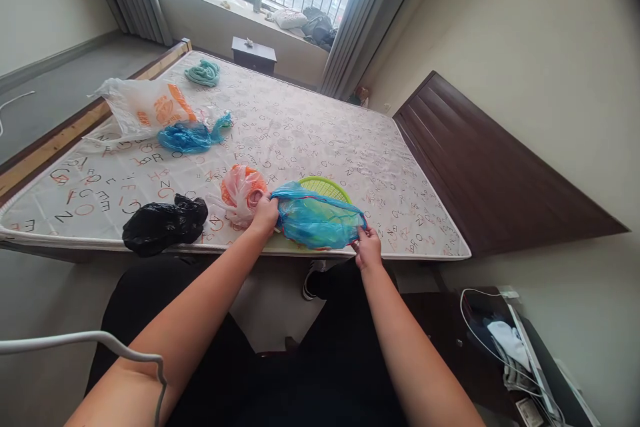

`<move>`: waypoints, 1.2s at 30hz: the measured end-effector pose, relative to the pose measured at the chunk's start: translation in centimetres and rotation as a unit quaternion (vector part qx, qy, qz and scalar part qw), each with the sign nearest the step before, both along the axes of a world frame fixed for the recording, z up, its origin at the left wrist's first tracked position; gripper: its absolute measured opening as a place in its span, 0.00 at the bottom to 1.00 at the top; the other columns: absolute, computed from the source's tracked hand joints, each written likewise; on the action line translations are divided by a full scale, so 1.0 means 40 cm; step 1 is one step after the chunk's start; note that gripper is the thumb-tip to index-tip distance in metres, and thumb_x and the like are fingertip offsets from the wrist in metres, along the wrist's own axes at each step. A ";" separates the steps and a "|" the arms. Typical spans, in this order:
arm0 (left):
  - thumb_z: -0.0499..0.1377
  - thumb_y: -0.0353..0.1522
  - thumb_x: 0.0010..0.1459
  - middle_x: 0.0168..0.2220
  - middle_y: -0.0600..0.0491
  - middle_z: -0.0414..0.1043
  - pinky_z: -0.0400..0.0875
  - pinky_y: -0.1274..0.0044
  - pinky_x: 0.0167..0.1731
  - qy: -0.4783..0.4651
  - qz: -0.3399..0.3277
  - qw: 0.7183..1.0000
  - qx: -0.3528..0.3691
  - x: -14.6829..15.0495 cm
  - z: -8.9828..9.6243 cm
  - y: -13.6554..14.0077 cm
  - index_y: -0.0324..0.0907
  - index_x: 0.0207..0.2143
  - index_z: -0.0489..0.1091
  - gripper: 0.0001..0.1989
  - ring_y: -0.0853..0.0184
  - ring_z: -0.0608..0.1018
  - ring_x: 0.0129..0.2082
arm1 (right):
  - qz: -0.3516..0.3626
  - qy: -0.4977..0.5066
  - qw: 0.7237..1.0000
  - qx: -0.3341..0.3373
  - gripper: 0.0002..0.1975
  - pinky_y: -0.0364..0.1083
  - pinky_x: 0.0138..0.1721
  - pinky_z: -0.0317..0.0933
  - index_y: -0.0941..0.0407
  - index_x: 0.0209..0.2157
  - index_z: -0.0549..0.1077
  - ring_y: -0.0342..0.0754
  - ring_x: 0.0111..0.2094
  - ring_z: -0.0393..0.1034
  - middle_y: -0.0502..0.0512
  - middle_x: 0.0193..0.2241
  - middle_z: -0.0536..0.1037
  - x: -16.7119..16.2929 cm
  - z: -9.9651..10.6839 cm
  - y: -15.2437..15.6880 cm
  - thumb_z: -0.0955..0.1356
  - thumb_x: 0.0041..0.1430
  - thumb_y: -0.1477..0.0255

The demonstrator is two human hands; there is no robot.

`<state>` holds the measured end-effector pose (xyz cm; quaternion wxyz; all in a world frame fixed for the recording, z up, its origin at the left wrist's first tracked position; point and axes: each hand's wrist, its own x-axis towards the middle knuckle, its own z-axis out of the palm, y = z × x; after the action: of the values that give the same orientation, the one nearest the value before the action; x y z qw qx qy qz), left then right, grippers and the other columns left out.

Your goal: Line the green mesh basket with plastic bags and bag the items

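A translucent blue plastic bag [320,217] with a red edge is stretched between my two hands over the near edge of the mattress. My left hand [266,212] is closed on its left end, and my right hand [367,247] pinches its right end. Behind the bag, partly hidden by it, is a green plastic basket [327,187] with a slotted surface. Close beside my left hand lies a pinkish clear bag [240,193] with something orange inside. A knotted-looking black plastic bag [165,223] rests farther left, on the mattress edge.
On the mattress [300,133] farther off lie a white bag with orange print [155,107], a crumpled blue bag [187,137] and a coiled teal cloth [203,72]. A dark headboard [480,160] stands at right, above a nightstand [440,320] with cables. A white cable [75,341] crosses my left forearm.
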<state>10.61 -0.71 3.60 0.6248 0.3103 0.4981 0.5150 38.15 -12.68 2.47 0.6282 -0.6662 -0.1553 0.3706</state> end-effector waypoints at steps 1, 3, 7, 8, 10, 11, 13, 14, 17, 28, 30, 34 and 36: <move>0.59 0.31 0.56 0.30 0.54 0.72 0.70 0.79 0.30 0.020 0.012 1.000 0.004 -0.008 -0.004 0.004 0.41 0.39 0.71 0.08 0.67 0.73 0.30 | -0.024 0.005 0.999 0.020 0.22 0.43 0.29 0.72 0.51 0.40 0.66 0.43 0.30 0.73 0.45 0.33 0.76 0.009 -0.004 0.002 0.76 0.48 0.62; 0.58 0.30 0.55 0.30 0.54 0.72 0.70 0.79 0.32 0.043 0.035 0.998 0.000 -0.023 -0.014 0.011 0.40 0.38 0.70 0.07 0.67 0.73 0.32 | -0.044 0.036 0.998 0.031 0.22 0.44 0.29 0.72 0.50 0.41 0.64 0.42 0.28 0.73 0.44 0.31 0.76 0.028 -0.019 0.009 0.75 0.49 0.62; 0.60 0.27 0.51 0.27 0.54 0.71 0.69 0.78 0.33 0.045 0.021 0.998 -0.037 -0.034 -0.040 0.012 0.40 0.36 0.70 0.08 0.66 0.72 0.31 | -0.023 0.034 0.999 -0.009 0.21 0.45 0.25 0.70 0.51 0.37 0.63 0.44 0.25 0.71 0.44 0.27 0.74 0.048 -0.069 0.029 0.75 0.47 0.61; 0.61 0.27 0.50 0.26 0.54 0.71 0.69 0.77 0.33 0.050 0.009 0.998 -0.048 -0.033 -0.047 0.010 0.40 0.35 0.70 0.08 0.65 0.72 0.30 | -0.022 0.019 0.999 -0.015 0.21 0.44 0.24 0.69 0.51 0.36 0.63 0.44 0.25 0.70 0.44 0.25 0.73 0.050 -0.083 0.036 0.75 0.46 0.60; 0.61 0.27 0.48 0.25 0.54 0.70 0.69 0.76 0.33 0.071 -0.016 0.995 -0.063 -0.029 -0.057 0.004 0.40 0.35 0.71 0.09 0.65 0.72 0.29 | -0.031 -0.006 0.999 -0.015 0.20 0.43 0.24 0.67 0.51 0.34 0.64 0.44 0.24 0.69 0.43 0.24 0.72 0.055 -0.102 0.053 0.74 0.47 0.59; 0.61 0.27 0.48 0.25 0.54 0.70 0.69 0.76 0.33 0.083 -0.028 0.994 -0.063 -0.026 -0.060 0.002 0.39 0.35 0.72 0.09 0.65 0.72 0.29 | -0.038 -0.014 0.999 -0.010 0.19 0.42 0.25 0.67 0.51 0.34 0.64 0.43 0.25 0.69 0.43 0.24 0.72 0.059 -0.107 0.063 0.73 0.47 0.59; 0.60 0.28 0.49 0.28 0.53 0.73 0.70 0.75 0.35 0.099 -0.043 0.993 -0.043 -0.022 -0.059 -0.001 0.39 0.38 0.74 0.12 0.65 0.72 0.29 | -0.044 -0.027 0.999 0.003 0.19 0.40 0.27 0.66 0.52 0.35 0.65 0.42 0.27 0.69 0.44 0.27 0.73 0.070 -0.106 0.085 0.73 0.47 0.59; 0.60 0.28 0.49 0.30 0.52 0.74 0.70 0.75 0.36 0.104 -0.046 0.993 -0.026 -0.021 -0.056 -0.001 0.39 0.41 0.74 0.15 0.65 0.73 0.30 | -0.043 -0.033 0.998 0.010 0.19 0.40 0.28 0.65 0.52 0.36 0.66 0.42 0.29 0.70 0.45 0.28 0.74 0.075 -0.101 0.097 0.74 0.46 0.60; 0.60 0.28 0.50 0.38 0.50 0.77 0.71 0.74 0.40 0.115 -0.047 0.992 0.026 -0.023 -0.045 0.003 0.39 0.50 0.74 0.23 0.64 0.75 0.35 | -0.017 -0.049 0.998 0.026 0.23 0.40 0.30 0.65 0.53 0.40 0.68 0.42 0.31 0.70 0.46 0.31 0.76 0.089 -0.070 0.125 0.75 0.42 0.62; 0.64 0.38 0.51 0.40 0.48 0.80 0.72 0.72 0.43 0.233 -0.123 0.964 0.044 -0.096 -0.019 0.051 0.39 0.41 0.78 0.17 0.56 0.79 0.43 | 0.184 -0.122 0.973 -0.066 0.23 0.44 0.27 0.63 0.55 0.35 0.74 0.43 0.25 0.63 0.46 0.24 0.70 0.063 0.059 0.125 0.74 0.46 0.52; 0.66 0.40 0.50 0.42 0.47 0.81 0.73 0.71 0.46 0.273 -0.158 0.946 0.075 -0.110 -0.002 0.057 0.40 0.40 0.80 0.17 0.54 0.79 0.44 | 0.191 -0.172 0.965 -0.053 0.21 0.44 0.27 0.62 0.55 0.34 0.74 0.44 0.26 0.63 0.47 0.25 0.70 0.054 0.067 0.114 0.72 0.49 0.51; 0.63 0.44 0.55 0.49 0.46 0.81 0.70 0.68 0.56 0.334 -0.212 0.902 0.174 -0.112 0.011 0.054 0.41 0.39 0.82 0.17 0.52 0.79 0.51 | 0.177 -0.256 0.950 -0.023 0.21 0.43 0.28 0.60 0.54 0.41 0.73 0.44 0.26 0.63 0.47 0.27 0.72 0.027 0.088 0.090 0.70 0.54 0.52; 0.61 0.45 0.58 0.55 0.46 0.78 0.65 0.68 0.63 0.342 -0.233 0.884 0.218 -0.104 0.002 0.049 0.43 0.41 0.83 0.19 0.52 0.76 0.57 | 0.182 -0.281 0.942 -0.039 0.23 0.43 0.29 0.59 0.53 0.48 0.73 0.45 0.26 0.63 0.46 0.28 0.72 0.012 0.105 0.082 0.69 0.55 0.54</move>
<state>6.45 1.24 3.69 0.4342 0.7023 0.4699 0.3123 38.62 -9.39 6.69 0.4546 -0.7278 -0.4290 0.2823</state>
